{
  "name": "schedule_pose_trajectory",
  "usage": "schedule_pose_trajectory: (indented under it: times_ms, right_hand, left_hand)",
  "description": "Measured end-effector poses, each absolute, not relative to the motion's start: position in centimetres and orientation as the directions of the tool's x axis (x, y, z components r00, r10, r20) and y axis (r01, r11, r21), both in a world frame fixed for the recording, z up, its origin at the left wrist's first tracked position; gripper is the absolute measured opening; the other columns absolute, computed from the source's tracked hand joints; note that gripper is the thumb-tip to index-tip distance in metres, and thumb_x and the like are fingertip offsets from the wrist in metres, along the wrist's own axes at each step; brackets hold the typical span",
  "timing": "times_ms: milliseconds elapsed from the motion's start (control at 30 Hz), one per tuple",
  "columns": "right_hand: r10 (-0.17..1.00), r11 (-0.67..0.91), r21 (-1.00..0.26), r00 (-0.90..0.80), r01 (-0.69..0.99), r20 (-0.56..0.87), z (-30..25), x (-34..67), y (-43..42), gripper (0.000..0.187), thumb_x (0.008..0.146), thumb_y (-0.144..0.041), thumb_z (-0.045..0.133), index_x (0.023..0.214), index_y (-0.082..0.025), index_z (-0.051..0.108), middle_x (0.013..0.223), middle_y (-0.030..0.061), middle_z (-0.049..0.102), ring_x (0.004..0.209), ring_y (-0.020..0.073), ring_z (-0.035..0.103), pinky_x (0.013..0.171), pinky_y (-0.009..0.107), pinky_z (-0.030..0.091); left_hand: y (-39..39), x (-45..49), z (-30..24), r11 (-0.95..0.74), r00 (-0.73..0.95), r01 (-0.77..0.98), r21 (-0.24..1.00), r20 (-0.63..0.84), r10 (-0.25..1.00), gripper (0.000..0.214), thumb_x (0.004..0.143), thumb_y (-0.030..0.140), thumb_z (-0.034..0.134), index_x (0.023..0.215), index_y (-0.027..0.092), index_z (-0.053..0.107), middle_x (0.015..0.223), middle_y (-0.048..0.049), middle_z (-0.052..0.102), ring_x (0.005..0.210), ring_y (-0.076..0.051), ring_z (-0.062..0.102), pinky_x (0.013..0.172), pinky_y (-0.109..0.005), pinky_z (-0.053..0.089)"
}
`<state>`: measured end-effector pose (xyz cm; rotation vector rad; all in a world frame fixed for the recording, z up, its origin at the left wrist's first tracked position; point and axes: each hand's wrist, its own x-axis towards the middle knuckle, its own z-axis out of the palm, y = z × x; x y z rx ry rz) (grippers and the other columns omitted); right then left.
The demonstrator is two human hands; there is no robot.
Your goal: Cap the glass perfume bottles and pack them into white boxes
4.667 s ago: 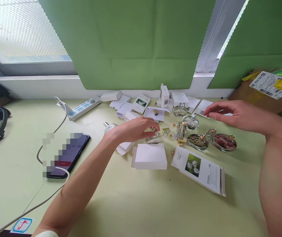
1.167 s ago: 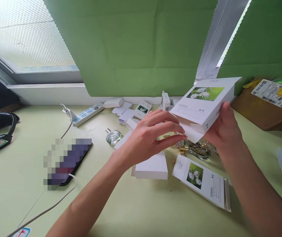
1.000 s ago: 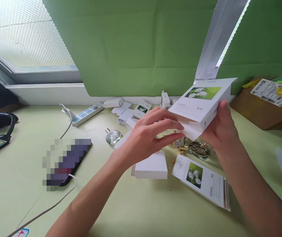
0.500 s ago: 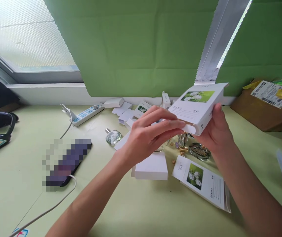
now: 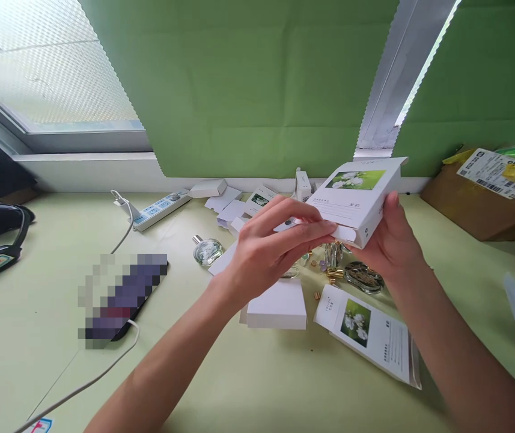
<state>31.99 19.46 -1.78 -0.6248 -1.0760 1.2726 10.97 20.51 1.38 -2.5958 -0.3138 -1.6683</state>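
Observation:
I hold a flat white box (image 5: 356, 195) with a flower picture on its lid, raised above the table. My right hand (image 5: 390, 252) grips its near right corner from below, thumb on the side. My left hand (image 5: 270, 252) has its fingertips pressed against the box's open left end flap. Under the hands lie several round glass perfume bottles (image 5: 363, 275) and small gold caps (image 5: 333, 272). A lone clear bottle (image 5: 207, 250) rests to the left.
A closed white box (image 5: 276, 305) and a flat flower-printed sleeve (image 5: 372, 331) lie near me. More small white boxes (image 5: 234, 201) and a power strip (image 5: 158, 207) sit by the window wall. A phone (image 5: 119, 297) on a cable lies left, a cardboard parcel (image 5: 482, 201) at right.
Both hands have picked up the flower-printed box from the table. Over the last second the box came lower and its end flap was pushed in by my left fingers.

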Motion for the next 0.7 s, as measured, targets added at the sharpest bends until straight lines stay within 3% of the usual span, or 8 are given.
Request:
schedule_pose_trajectory:
  times_ms: [300, 700]
  right_hand:
    - [0.953, 0.223, -0.871, -0.088, -0.437, 0.288, -1.95, 32.17, 19.37, 0.046, 0.083, -0.062, 0.057, 0.124, -0.042, 0.057, 0.139, -0.0045, 0.058, 0.129, 0.0260, 0.053, 0.094, 0.045, 0.056]
    - [0.956, 0.200, -0.877, -0.110, -0.436, 0.273, -2.29, 32.15, 19.45, 0.041, 0.085, -0.058, 0.057, 0.124, -0.045, 0.058, 0.134, -0.0074, 0.061, 0.126, 0.0248, 0.056, 0.097, 0.045, 0.054]
  left_hand:
    - [20.49, 10.68, 1.37, -0.980, 0.434, 0.177, 0.088, 0.887, 0.158, 0.016, 0.087, 0.019, 0.068, 0.101, 0.025, 0.070, 0.094, -0.0025, 0.070, 0.081, -0.013, 0.063, 0.071, -0.029, 0.052]
    - [20.43, 10.76, 1.67, -0.985, 0.435, 0.139, 0.102, 0.887, 0.153, 0.011, 0.087, 0.015, 0.066, 0.093, 0.024, 0.069, 0.091, -0.0022, 0.068, 0.074, -0.011, 0.059, 0.066, -0.027, 0.049]
